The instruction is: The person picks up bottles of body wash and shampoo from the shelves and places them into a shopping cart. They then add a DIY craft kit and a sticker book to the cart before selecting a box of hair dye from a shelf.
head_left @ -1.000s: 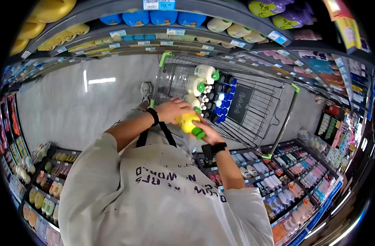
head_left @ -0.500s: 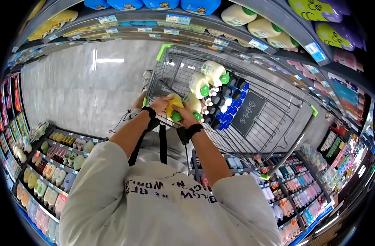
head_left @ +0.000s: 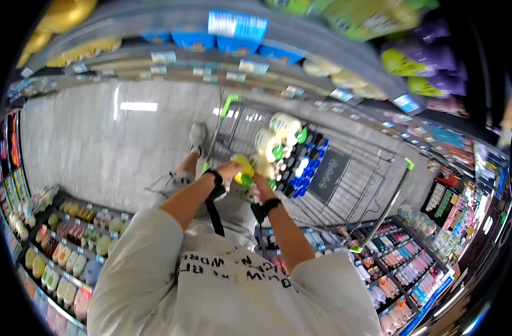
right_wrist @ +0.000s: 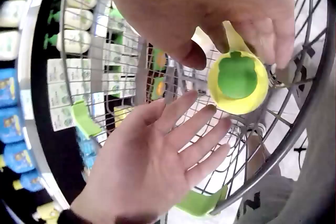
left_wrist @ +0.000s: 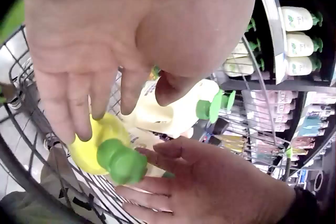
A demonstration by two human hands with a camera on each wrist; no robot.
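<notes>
A yellow bottle with a green cap [head_left: 243, 164] [left_wrist: 86, 153] [right_wrist: 244, 104] is at the cart's near end, between both hands. My left hand [head_left: 228, 169] [left_wrist: 105, 40] [right_wrist: 152, 155] has its fingers spread and straight, palm towards the bottle. On the other side, my right hand [head_left: 261, 189] [left_wrist: 210, 182] [right_wrist: 210, 3] is loosely extended, fingertips close to the bottle. Neither hand curls round it; whether fingertips touch it is unclear. Cream pump bottles [head_left: 284, 126] [left_wrist: 157, 113] lie beside it in the cart.
The wire shopping cart [head_left: 373, 190] also holds dark bottles with blue caps [head_left: 309, 173] and a dark panel [head_left: 330, 178]. Stocked shelves [head_left: 183, 56] run along the far side, and more shelves [head_left: 71, 246] stand behind the person. Grey floor [head_left: 99, 140] shows on the left.
The hands carried the yellow bottle from near the person's front down to the cart's near end. Their fingers, earlier round the bottle, are now straightened beside it.
</notes>
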